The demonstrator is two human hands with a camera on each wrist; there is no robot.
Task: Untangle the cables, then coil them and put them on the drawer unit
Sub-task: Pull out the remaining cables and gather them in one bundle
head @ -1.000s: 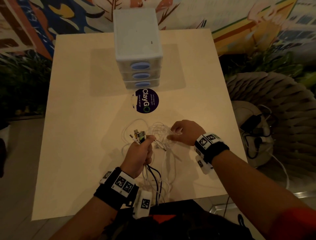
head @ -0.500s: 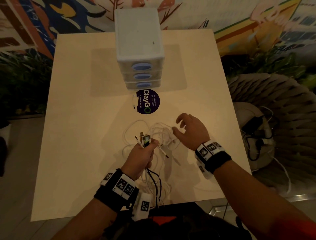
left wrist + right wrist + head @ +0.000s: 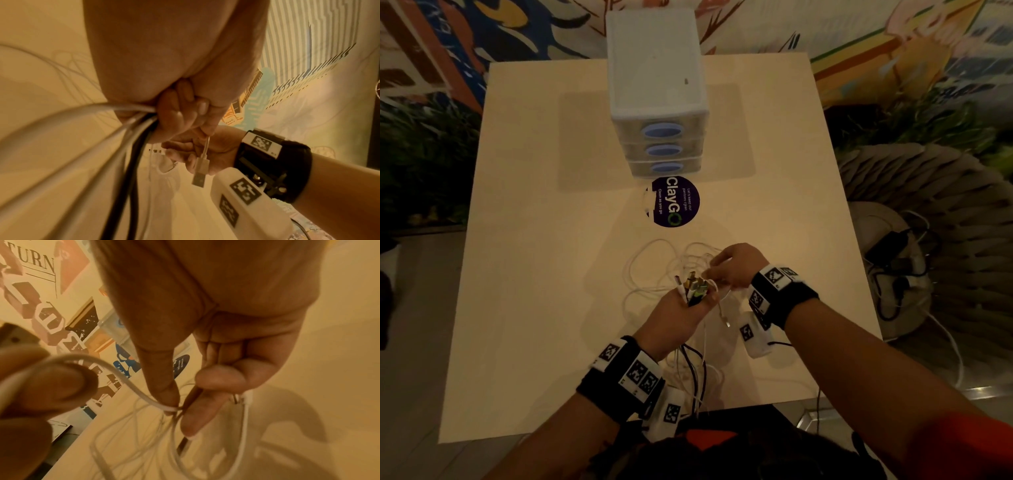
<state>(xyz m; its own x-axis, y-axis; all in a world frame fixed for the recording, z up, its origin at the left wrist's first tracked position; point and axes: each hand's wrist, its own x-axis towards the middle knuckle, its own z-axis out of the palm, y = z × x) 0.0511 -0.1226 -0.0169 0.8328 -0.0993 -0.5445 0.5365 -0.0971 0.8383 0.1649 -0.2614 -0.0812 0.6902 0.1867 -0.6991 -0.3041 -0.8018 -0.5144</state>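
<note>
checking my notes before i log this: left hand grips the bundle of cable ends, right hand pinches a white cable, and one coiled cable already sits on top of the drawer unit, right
Not quite. The top of the drawer unit is bare in the head view; no coiled cable sits there. The rest holds: the left hand grips the bundle of cable ends, and the right wrist view shows the right hand pinching a white cable.

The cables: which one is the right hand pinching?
A thin white cable, pinched by the right hand. The other cable ends stay bunched in the left hand.
</note>
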